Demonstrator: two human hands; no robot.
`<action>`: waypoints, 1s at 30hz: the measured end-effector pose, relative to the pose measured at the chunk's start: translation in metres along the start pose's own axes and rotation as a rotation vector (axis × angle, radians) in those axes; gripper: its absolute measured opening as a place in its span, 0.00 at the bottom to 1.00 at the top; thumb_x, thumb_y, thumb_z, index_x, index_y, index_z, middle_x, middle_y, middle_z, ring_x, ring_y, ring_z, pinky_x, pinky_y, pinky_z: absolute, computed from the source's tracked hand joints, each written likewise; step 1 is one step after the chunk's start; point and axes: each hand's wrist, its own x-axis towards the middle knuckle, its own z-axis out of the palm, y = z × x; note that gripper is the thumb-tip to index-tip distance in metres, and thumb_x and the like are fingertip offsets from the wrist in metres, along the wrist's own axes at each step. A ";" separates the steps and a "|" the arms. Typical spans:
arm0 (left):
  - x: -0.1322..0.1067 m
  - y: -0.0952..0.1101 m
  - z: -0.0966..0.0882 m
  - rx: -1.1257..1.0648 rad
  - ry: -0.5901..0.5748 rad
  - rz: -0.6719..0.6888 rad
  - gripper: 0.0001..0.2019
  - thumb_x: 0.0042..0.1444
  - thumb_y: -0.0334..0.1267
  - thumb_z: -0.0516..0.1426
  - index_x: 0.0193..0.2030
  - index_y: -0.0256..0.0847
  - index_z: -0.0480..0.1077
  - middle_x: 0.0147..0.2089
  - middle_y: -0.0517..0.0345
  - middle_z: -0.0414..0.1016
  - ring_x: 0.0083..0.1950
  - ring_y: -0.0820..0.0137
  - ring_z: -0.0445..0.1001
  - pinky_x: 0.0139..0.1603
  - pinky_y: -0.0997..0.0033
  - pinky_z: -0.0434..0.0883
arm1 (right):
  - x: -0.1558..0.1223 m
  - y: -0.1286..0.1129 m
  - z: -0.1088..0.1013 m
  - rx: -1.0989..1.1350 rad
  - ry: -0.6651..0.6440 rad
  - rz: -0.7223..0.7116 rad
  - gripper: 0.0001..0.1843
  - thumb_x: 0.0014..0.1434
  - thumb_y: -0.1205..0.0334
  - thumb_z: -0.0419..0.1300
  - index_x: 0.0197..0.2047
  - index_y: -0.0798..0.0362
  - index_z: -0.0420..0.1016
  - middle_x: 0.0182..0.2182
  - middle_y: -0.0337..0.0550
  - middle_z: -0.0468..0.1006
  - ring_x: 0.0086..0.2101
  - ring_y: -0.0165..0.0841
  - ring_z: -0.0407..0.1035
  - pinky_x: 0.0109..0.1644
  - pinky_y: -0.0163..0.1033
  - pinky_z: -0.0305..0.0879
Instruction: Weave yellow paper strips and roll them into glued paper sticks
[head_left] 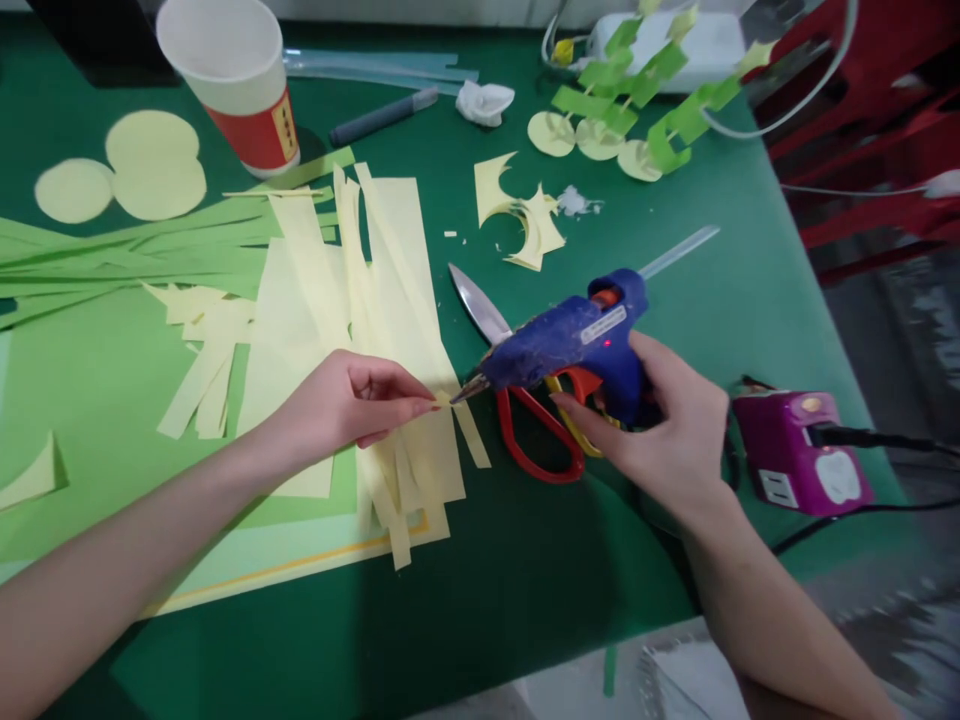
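Note:
My right hand [660, 420] is wrapped round the handle of a blue hot glue gun [559, 340] with an orange trigger. A clear glue stick [681, 250] pokes out of its back end, and a small red light glows on its side. In a pinch between thumb and finger, my left hand [379, 400] holds a small piece of pale yellow paper [444, 399]. The gun's metal nozzle meets or nearly meets that piece. Beneath the gun lie scissors [540, 440] with red and yellow handles. Pale yellow paper strips [390, 280] spread under and beyond my left hand.
Green paper strips [135, 255] and yellow discs [154, 165] lie left, near a paper cup [255, 90]. A marker [382, 115], paper offcuts [529, 220] and green paper stems on discs [600, 138] are farther back. A purple power adapter [799, 450] with cables stands right.

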 end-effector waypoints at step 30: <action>0.003 -0.004 0.006 0.003 0.051 0.102 0.03 0.47 0.30 0.60 0.27 0.39 0.76 0.19 0.62 0.69 0.15 0.82 0.59 0.13 0.81 0.56 | 0.000 -0.001 -0.002 -0.182 0.081 -0.133 0.14 0.45 0.60 0.62 0.36 0.57 0.69 0.24 0.42 0.69 0.21 0.29 0.61 0.23 0.35 0.60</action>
